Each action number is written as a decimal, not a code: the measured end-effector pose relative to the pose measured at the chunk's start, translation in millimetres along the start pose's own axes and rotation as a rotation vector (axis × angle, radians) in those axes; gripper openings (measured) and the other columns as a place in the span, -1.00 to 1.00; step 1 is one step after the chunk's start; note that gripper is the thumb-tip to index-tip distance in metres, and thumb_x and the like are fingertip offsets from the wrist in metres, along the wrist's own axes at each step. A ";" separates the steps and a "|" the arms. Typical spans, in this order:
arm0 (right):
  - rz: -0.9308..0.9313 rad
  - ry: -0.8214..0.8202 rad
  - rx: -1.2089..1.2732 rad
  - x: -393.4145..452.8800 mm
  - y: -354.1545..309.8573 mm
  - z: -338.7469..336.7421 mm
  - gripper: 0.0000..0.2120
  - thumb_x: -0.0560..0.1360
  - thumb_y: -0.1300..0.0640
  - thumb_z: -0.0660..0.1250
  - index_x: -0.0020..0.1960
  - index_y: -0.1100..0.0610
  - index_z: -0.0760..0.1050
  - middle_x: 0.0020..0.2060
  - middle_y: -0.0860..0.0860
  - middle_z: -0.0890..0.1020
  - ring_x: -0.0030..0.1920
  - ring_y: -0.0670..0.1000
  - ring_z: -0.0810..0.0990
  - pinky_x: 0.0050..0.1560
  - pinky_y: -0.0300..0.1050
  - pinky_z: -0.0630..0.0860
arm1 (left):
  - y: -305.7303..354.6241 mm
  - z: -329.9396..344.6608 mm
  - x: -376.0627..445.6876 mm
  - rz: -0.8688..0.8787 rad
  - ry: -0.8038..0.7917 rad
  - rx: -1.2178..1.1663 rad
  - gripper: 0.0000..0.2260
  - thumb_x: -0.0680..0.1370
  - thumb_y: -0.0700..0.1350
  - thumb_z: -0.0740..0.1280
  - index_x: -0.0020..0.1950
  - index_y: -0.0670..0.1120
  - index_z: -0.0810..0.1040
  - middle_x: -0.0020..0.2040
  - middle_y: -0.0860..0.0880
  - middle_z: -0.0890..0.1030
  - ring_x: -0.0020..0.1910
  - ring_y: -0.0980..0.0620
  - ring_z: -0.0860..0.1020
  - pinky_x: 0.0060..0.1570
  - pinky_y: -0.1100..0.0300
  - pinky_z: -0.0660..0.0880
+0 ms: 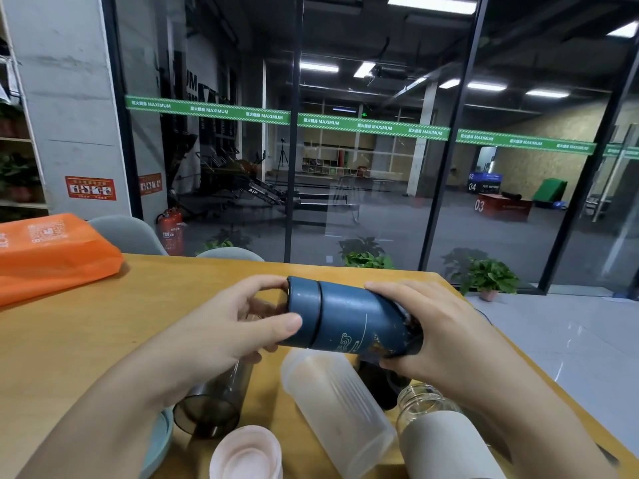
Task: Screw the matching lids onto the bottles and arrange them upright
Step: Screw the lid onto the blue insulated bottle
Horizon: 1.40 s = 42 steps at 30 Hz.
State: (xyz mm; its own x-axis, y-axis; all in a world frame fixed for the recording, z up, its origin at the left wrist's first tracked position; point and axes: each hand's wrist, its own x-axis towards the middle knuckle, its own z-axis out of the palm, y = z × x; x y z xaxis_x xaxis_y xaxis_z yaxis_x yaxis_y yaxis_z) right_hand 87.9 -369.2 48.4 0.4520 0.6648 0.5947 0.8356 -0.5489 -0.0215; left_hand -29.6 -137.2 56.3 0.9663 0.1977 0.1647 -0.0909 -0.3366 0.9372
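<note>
Above the wooden tabletop [86,326], in the head view, both hands hold a dark blue bottle [363,323] roughly level, lying on its side in the air, its lid end toward the left. The left hand [221,326] wraps its fingers [266,281] over the top of the blue lid [304,312] while the thumb presses the lid's near side, so the lid is pinched between them. The lid sits on the bottle's neck with a thin dark seam between the two; whether it is fully tightened I cannot tell. The right hand [439,330] curls round the bottle's base end, fingers over the top and palm against the bottom.

Below the hands, on the tabletop, lie the other pieces. A smoky dark tumbler [214,402] lies tilted with its open mouth toward the camera, partly under the left wrist. Just right of it a frosted clear bottle [339,409] lies on its side. A pink lid [249,454] rests at the near edge, and a pale teal plate [159,444] shows beside the left forearm. A glass jar with a grey sleeve [439,433] lies under the right forearm, its threaded mouth open. A black object, perhaps a lid [380,378], sits between the frosted bottle and the jar.

An orange bag [52,254] lies at the far left of the tabletop.
</note>
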 end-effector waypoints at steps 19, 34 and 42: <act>-0.034 0.046 0.001 -0.3 -1.2 -1.0 -0.26 0.15 -0.05 0.58 0.28 -0.19 0.38 0.08 -0.20 0.58 0.06 -0.09 0.47 -0.02 -0.10 0.52 | 2.2 10.7 -0.3 -0.128 0.057 0.078 -0.19 0.10 0.62 0.04 0.05 0.12 0.58 -0.14 0.04 0.70 -0.21 0.05 0.65 -0.06 0.09 0.54; -0.002 -0.002 0.022 -0.5 -2.8 -2.7 -0.24 0.16 -0.02 0.56 0.30 -0.23 0.34 0.12 -0.26 0.54 0.08 -0.14 0.43 0.03 -0.15 0.46 | -6.7 -4.4 0.2 0.089 -0.081 0.026 -0.39 0.10 0.12 0.54 0.13 0.32 0.49 0.10 0.07 0.63 0.04 0.15 0.62 0.02 0.24 0.56; 0.023 -0.084 0.027 -0.8 -6.4 -5.4 -0.24 0.21 -0.04 0.55 0.34 -0.25 0.34 0.14 -0.30 0.50 0.12 -0.17 0.41 0.04 -0.25 0.38 | -9.1 -8.2 2.2 0.137 -0.097 0.201 -0.21 0.11 0.24 0.54 0.25 0.53 0.25 0.27 0.21 0.47 0.32 0.19 0.42 0.30 0.00 0.42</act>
State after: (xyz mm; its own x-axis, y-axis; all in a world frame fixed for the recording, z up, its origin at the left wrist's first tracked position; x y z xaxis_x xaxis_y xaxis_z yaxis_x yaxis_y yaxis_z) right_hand 80.5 -369.0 52.4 0.4947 0.6933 0.5241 0.8325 -0.5512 -0.0567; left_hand -28.6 -126.2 50.7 0.9677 0.0517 0.2468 -0.1823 -0.5326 0.8265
